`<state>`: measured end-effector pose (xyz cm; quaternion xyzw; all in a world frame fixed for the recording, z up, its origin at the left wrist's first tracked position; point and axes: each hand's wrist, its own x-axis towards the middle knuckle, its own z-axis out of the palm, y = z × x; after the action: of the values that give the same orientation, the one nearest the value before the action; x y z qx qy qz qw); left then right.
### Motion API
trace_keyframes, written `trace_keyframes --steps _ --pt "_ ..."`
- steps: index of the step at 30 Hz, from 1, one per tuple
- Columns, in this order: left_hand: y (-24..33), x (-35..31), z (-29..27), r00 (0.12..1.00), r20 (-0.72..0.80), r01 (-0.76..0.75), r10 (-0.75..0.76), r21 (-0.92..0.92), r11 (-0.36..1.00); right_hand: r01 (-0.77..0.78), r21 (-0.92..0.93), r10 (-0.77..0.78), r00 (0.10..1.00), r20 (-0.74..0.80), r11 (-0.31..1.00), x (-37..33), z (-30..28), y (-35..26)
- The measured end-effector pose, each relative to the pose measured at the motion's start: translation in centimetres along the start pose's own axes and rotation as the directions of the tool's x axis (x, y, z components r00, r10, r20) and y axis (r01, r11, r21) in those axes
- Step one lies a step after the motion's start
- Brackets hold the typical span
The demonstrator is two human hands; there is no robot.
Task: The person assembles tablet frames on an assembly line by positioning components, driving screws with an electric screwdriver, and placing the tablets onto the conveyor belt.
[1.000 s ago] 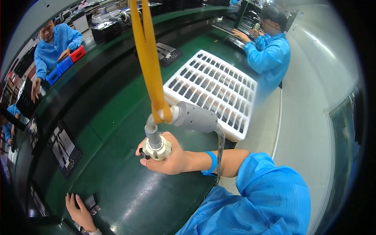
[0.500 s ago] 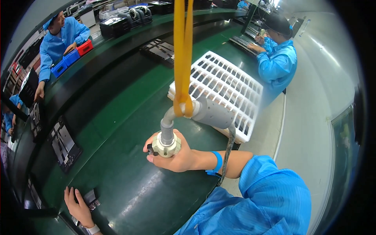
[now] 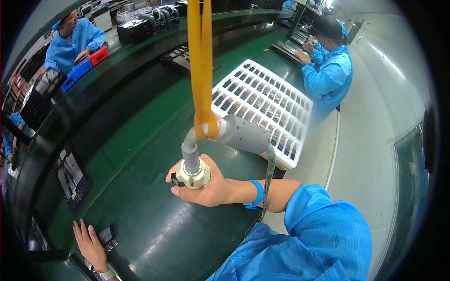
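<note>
My right hand (image 3: 206, 187) is closed around the cream-coloured body of a hanging electric screwdriver (image 3: 194, 173), seen from its top, with a small black lever by my thumb. A yellow strap (image 3: 201, 70) is looped round its grey upper fitting. The tool's lower end is hidden under my hand. At the lower left my left hand (image 3: 90, 247) lies with fingers stretched out over the green bench. Right beside it is a small dark flat piece (image 3: 106, 233) with a row of small shiny bits along one end; I cannot tell what it is.
A white slotted tray (image 3: 276, 93) full of thin dark parts lies beyond the tool. Black panels (image 3: 72, 180) rest along the left side. A grey cable (image 3: 268, 182) hangs past my right forearm. Co-workers in blue (image 3: 328, 70) stand at the far right and far left.
My right hand and the screwdriver have shifted slightly left. My left hand stays by the dark piece. At far left, a black panel has gone from the bench; a blurred dark object shows near that co-worker.
</note>
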<state>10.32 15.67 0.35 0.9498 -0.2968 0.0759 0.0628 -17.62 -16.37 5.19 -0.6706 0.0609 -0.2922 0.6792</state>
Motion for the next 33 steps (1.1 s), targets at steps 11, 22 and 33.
trace_keyframes --steps 11,22,33 --pt "0.3 0.9 0.7 1.000 0.024 0.011 -0.010 -0.013 1.000 0.037 -0.003 -0.037 0.999 -0.016 0.999 0.4 -0.4 1.3" --pt "-1.6 3.8 2.1 0.995 0.092 0.056 -0.043 -0.146 0.988 0.006 -0.015 -0.006 0.999 -0.039 1.000 0.7 -1.0 2.0" --pt "-0.4 4.3 2.0 0.994 0.086 0.068 -0.060 -0.097 0.993 0.119 -0.131 -0.132 0.986 -0.101 0.984 1.5 -0.6 1.9"
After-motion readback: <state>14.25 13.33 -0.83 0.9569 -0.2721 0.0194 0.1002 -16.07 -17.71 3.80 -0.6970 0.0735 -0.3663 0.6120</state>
